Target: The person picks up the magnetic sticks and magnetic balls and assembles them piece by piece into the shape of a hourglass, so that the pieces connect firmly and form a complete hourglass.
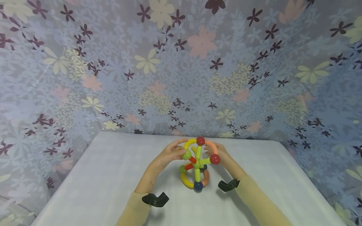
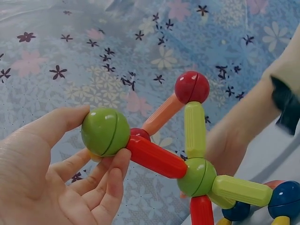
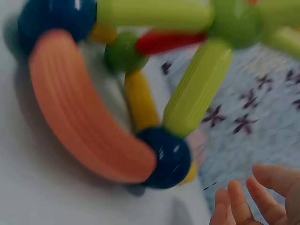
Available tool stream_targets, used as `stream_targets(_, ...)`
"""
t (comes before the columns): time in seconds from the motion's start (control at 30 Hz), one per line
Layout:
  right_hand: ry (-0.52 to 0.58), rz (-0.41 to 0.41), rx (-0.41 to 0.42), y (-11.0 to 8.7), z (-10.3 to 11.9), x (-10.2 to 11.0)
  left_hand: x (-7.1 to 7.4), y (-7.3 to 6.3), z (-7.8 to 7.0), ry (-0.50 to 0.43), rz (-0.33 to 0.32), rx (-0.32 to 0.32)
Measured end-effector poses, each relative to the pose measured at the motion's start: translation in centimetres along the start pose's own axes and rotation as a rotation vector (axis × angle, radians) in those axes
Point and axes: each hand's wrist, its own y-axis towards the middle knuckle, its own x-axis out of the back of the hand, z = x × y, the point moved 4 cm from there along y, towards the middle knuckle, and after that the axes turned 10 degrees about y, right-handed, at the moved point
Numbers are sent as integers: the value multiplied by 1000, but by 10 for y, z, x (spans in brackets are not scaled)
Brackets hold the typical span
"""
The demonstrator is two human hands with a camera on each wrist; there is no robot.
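A magnetic ball-and-rod construction (image 1: pixel 197 174) stands on the table, a lower ring of curved rods and an upper arc joined by straight rods at a central green ball (image 2: pixel 197 176). My left hand (image 1: pixel 169 153) pinches the outer green ball (image 2: pixel 106 131), thumb and fingers on opposite sides. From that ball a straight red rod (image 2: pixel 157 157) runs to the centre. Behind the upper coral curved rod (image 1: pixel 212 147), my right hand (image 1: pixel 221 152) is partly hidden. Its fingers (image 3: pixel 239 201) are loosely extended in the right wrist view, holding nothing, beside the lower dark blue ball (image 3: pixel 168 157).
The white table (image 1: pixel 113 175) reaches back to a flower-patterned cloth (image 1: pixel 175 78) that rises behind and at both sides. Dark wrist straps (image 1: pixel 155 199) sit over the beige sleeves (image 1: pixel 258 201).
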Motion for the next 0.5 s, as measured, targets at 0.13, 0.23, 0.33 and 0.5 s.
stream_targets(0.13, -70, 115, -22, -3, 12, -12, -1, -1, -2, 34, 19, -2)
stream_targets(0.23, -147, 208, 25, -6, 13, -15, -1, -3, -4, 40, 26, 16)
stream_targets(0.33, -175, 232, 21, -9, 12, -18, -2, -3, -3, 36, 29, 33)
stream_targets(0.5, -187, 167, -11, -3, 15, -27, -1, -1, -1, 32, 19, 57)
